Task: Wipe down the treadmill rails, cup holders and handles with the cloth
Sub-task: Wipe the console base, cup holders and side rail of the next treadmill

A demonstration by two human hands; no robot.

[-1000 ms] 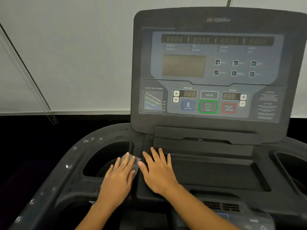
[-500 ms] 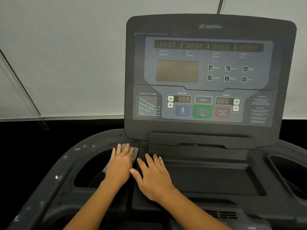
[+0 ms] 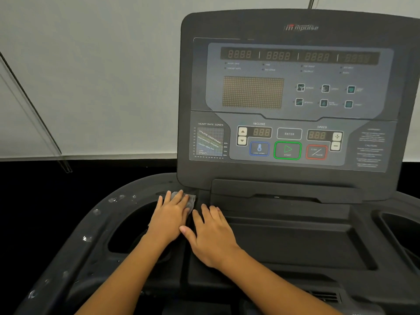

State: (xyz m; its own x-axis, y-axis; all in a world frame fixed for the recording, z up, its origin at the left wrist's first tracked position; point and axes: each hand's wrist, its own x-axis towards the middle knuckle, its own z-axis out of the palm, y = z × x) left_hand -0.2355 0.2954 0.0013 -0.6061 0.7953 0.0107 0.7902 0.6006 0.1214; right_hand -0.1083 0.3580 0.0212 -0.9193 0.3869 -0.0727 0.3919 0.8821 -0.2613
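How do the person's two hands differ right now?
The left hand presses a grey cloth down beside the left cup holder; the right hand rests bare on the console tray. The left hand reaches farther forward than the right hand. Both lie flat, palm down.

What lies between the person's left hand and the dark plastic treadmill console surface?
A small grey cloth, pressed flat under the left hand; the head view shows its edge peeking out.

Left hand [image 3: 169,218] pushed cloth [image 3: 190,199] forward toward the console [image 3: 295,178].
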